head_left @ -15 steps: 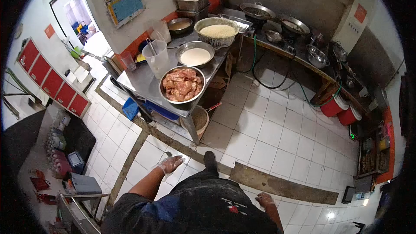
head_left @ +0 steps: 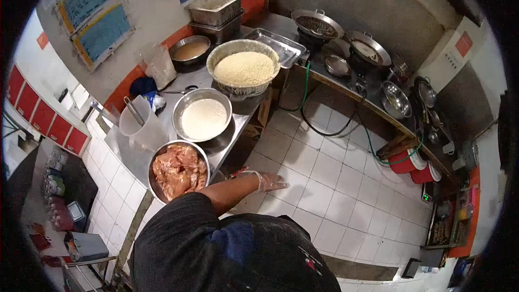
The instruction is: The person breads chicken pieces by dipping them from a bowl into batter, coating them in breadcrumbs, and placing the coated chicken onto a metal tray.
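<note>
My left hand [head_left: 273, 181], in a clear plastic glove, reaches out over the tiled floor just past the front edge of the steel table [head_left: 125, 159]. Its fingers are stretched out and nothing shows in them. Closest to that arm is a metal bowl with pieces of raw meat [head_left: 179, 170]. Behind it stands a second metal bowl, filled with pale creamy liquid [head_left: 203, 119]. Farther back, a large basin holds pale crumbs or flour [head_left: 246, 69]. A translucent pitcher [head_left: 141, 130] with a metal utensil inside stands to the left. My right hand is out of view.
Two woks [head_left: 318, 24] sit over burners along the right-hand counter. A metal tray [head_left: 278, 46] lies behind the basin. Hoses [head_left: 330, 121] hang below the counter, near red-and-white buckets [head_left: 403, 162]. Another bowl [head_left: 190, 48] stands by the wall.
My view has come closer to the table. My left hand has swung right across my front, past the meat bowl. My right hand has gone out of view.
</note>
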{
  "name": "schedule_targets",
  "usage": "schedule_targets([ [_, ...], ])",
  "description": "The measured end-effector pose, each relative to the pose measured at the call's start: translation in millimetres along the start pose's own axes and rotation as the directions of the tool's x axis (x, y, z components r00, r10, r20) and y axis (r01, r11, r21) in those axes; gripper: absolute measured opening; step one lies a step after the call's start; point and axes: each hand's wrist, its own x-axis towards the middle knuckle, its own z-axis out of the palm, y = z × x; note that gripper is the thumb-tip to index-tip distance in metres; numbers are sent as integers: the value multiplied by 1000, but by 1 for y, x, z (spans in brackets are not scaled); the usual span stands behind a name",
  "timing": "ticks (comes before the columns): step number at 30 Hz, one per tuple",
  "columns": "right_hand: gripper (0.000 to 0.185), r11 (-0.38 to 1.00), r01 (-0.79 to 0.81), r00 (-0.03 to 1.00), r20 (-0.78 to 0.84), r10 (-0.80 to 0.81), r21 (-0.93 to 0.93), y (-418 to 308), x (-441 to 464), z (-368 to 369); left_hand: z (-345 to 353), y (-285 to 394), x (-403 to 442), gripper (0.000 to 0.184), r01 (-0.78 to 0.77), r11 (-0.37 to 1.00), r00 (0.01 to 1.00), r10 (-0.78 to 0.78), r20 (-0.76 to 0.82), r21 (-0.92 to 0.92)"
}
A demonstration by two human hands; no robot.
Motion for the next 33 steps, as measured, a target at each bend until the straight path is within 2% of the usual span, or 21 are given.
schedule_targets([
  [2,49,999,31,999,18,-30,-29,-26,40,-28,-65,26,-5,66,29,999,998,-32,-56,-43],
  [4,48,993,65,997,43,-61,-94,-45,85,-61,-97,25,5,70,115,963,970,-162,-182,-243],
  [8,46,954,150,986,110,-125,-261,-77,172,-144,-99,-36,31,73,50,870,881,-269,-388,-490],
  [9,45,937,169,983,120,-138,-306,-86,192,-169,-102,-44,30,72,30,818,818,-351,-456,-574],
  [10,45,917,193,979,128,-158,-349,-93,213,-197,-111,-41,27,72,-12,759,737,-433,-519,-651],
  [11,44,893,216,975,131,-178,-394,-102,236,-225,-115,-35,21,65,-180,610,664,-503,-553,-772],
  [12,44,866,240,970,132,-202,-438,-115,256,-254,-121,-43,24,65,-188,596,632,-535,-560,-781],
  [13,43,825,274,962,131,-241,-495,-129,280,-288,-127,-52,24,69,-398,457,533,-591,-606,-796],
  [14,43,754,331,940,133,-313,-567,-150,307,-324,-130,-62,22,73,-604,313,417,-660,-625,-733],
  [15,42,630,412,893,153,-424,-659,-177,342,-364,-147,-54,13,70,-627,266,328,-763,-558,-732],
  [16,42,241,553,754,356,-552,-798,-188,453,-405,-165,-48,2,67,-655,216,236,-851,-469,-724],
  [17,39,318,551,648,156,-745,-772,-260,434,-427,-171,-59,1,64,-696,307,73,-869,-489,-649],
  [18,32,428,517,686,59,-725,-741,-316,452,-447,-178,-62,-2,64,-716,303,21,-891,-454,-629],
  [19,31,529,608,668,20,-744,-593,-377,466,-462,-191,-63,-6,61,-759,284,-29,-914,-405,-586],
  [20,30,615,674,664,-29,-747,-411,-436,473,-467,-200,-68,-10,57,-795,269,-66,-930,-362,-545],
  [22,32,653,742,664,-28,-747,148,-533,468,-452,-209,-91,-11,53,-807,310,-136,-926,-352,-503],
  [24,36,687,699,703,-17,-711,196,-623,419,-428,-209,-117,-7,45,-807,262,-119,-950,-288,-530],
  [26,56,655,650,702,28,-712,386,-688,395,-403,-226,-113,-16,38,-837,299,-173,-939,-298,-457],
  [28,81,665,610,716,60,-696,430,-736,396,-385,-222,-127,-8,36,-784,305,-210,-950,-232,-541],
  [30,85,683,602,749,3,-662,414,-774,396,-373,-238,-102,-14,36,-754,368,-291,-930,-225,-544],
  [33,93,716,527,819,-46,-573,458,-810,417,-361,-231,-107,-10,31,-756,308,-265,-951,-160,-578],
])
